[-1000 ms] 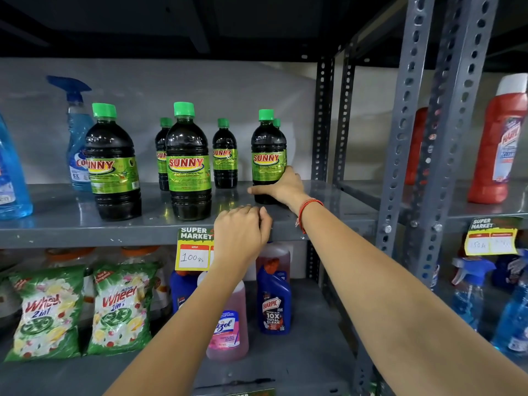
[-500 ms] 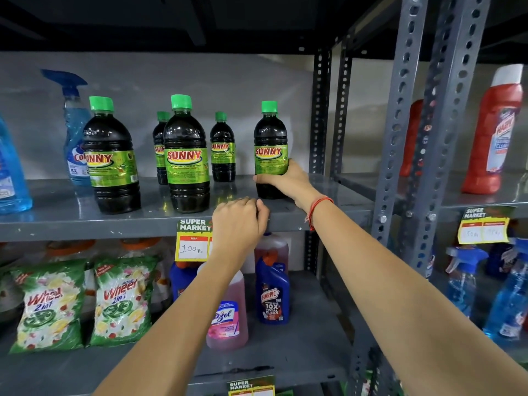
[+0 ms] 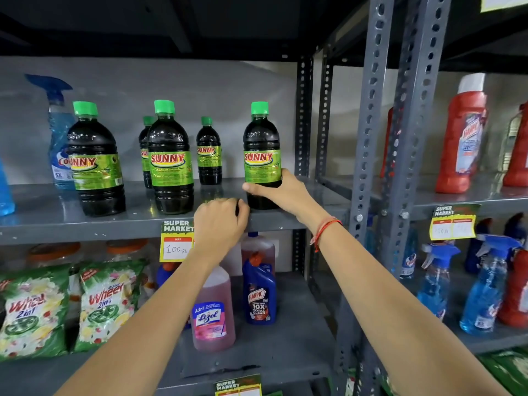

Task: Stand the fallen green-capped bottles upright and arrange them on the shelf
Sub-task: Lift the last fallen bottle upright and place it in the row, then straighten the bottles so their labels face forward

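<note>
Green caps top five dark bottles on the grey shelf (image 3: pixel 43 221), all upright with long axes vertical and caps up. Three stand along the front edge, two smaller-looking ones behind toward the back. The right hand (image 3: pixel 281 192) has its fingers wrapped around the lower body of the rightmost bottle (image 3: pixel 261 155), near the shelf's right end. The left hand (image 3: pixel 220 221) rests curled, holding nothing, on the front edge beside it.

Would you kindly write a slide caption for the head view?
Right hand grips an upright green-capped dark bottle on the grey metal shelf; left hand rests at its edge.
</note>
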